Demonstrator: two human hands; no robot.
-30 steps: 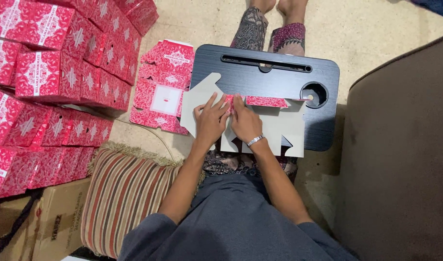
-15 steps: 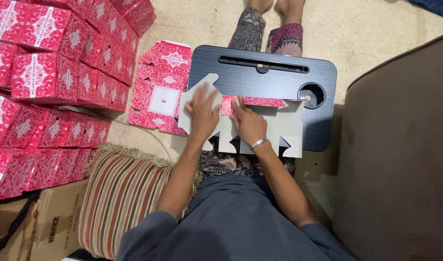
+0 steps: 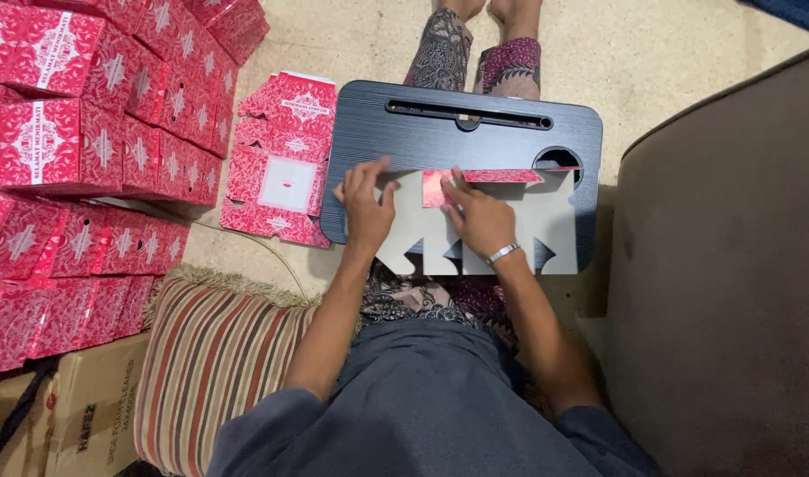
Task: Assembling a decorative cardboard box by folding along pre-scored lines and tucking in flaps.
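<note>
While both of your hands rest on the flat box blank point(image 3: 502, 221), they cover a good part of its middle, so the fold lines under your palms cannot be made out. Your left hand point(image 3: 366, 208) lies flat on the blank's left end, fingers spread and pointing away from you, thumb out to the side. Your right hand point(image 3: 480, 216) presses down near the centre, fingers close together and angled up and to the left, their tips on a small red flap point(image 3: 433, 187) that is folded over onto the grey inner face; whether you are pinching that flap or only pressing on it, I cannot tell.

Your blank lies grey side up on the black lap desk point(image 3: 475, 128), its long axis running left to right across the desk. A narrow red strip point(image 3: 502, 176) is turned over along its far edge, and its pointed tabs hang over the near edge, towards your lap. Its right end partly covers the desk's round cup hole point(image 3: 559, 159).

Left of the desk, a stack of unfolded red blanks point(image 3: 281, 159) lies on the floor, with rows of assembled red boxes point(image 3: 78, 132) beyond, cut off by the frame. A striped cushion point(image 3: 210, 362) sits by your left arm.
</note>
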